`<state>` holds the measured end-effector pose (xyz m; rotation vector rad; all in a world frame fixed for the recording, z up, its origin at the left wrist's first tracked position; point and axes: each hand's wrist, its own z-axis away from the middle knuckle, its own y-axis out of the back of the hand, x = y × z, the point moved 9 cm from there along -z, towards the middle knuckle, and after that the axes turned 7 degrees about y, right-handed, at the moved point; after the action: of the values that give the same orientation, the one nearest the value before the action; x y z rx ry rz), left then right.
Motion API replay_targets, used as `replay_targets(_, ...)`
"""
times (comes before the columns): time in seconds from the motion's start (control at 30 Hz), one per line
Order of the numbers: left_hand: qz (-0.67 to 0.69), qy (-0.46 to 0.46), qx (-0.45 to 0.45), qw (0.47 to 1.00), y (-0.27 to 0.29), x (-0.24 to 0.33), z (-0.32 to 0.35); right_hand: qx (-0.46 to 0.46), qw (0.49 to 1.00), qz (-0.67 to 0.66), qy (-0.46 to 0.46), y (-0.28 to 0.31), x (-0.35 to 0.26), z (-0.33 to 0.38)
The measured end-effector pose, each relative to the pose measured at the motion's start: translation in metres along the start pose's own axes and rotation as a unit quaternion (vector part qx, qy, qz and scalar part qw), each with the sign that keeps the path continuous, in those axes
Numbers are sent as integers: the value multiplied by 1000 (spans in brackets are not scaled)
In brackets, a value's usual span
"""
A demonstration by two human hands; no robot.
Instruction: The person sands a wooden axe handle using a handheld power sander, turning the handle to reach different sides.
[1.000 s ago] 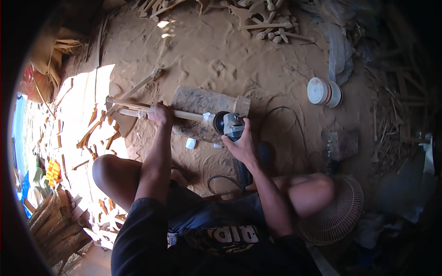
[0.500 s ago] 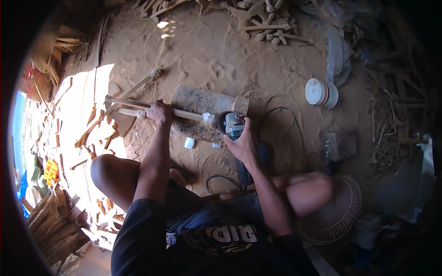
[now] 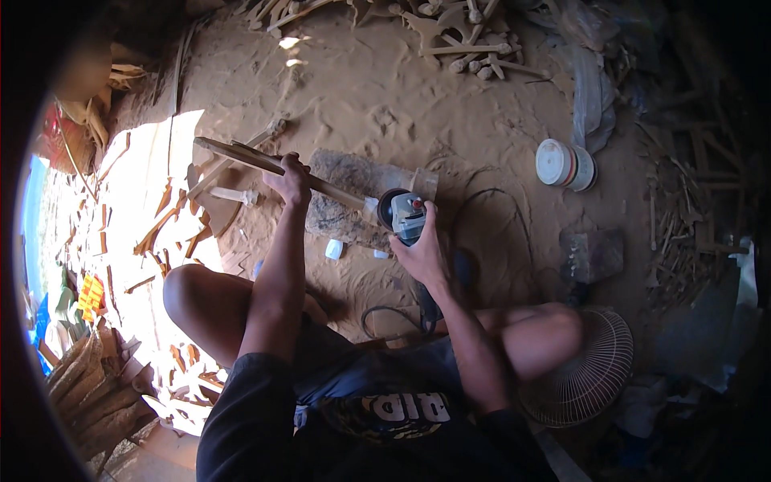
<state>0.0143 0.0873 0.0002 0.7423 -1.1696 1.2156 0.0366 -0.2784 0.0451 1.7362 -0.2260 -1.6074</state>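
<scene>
My left hand (image 3: 293, 178) grips a long thin wooden stick (image 3: 257, 162) that runs from the upper left down to the right. Its right end meets the disc of a grey angle grinder (image 3: 401, 213). My right hand (image 3: 419, 251) is closed around the grinder's body. Under the stick's end lies a flat grey stone slab (image 3: 345, 181) on the sawdust floor. The grinder's black cord (image 3: 490, 209) loops off to the right and back toward my legs.
A white round container (image 3: 566, 165) stands at the right. A fan with a wire guard (image 3: 578, 377) lies by my right knee. Carved wooden pieces (image 3: 474, 44) pile at the top, with wood offcuts (image 3: 161, 225) at the left. Small white pieces (image 3: 334, 250) lie near the slab.
The stick's left end has lifted and now tilts up to the left. The grinder has shifted slightly to the right along the slab, still against the stick's end.
</scene>
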Motion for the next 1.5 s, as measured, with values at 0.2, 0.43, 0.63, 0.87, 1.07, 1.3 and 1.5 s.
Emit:
replay_targets(0.2, -1, -19, -32, 999, -1, 3, -8, -18, 999, 22, -14, -1, -7, -2)
replay_targets(0.43, -5, -67, -101, 993, -16, 8, -5, -53, 995, 66, -43, 3, -20, -4)
replay_targets(0.63, 1, -51, -119, 992, -22, 5, -5, -27, 998, 45, -38, 2, -17, -7)
replay_targets(0.87, -1, -69, -105, 992, -13, 5, -6, -36, 995, 85, -43, 9, -25, -3)
replay_targets(1.07, 128, 99, -44, 986, 36, -29, -45, 28, 999, -33, 10, 34, -51, -3)
replay_targets(1.3, 177, 300, -43, 936, 4, -13, -24, 106, 990, -92, -10, 125, -82, 7)
replay_targets(1.5, 399, 397, -297, 771, -48, 52, -30, 189, 977, -86, 43, 176, -131, 27)
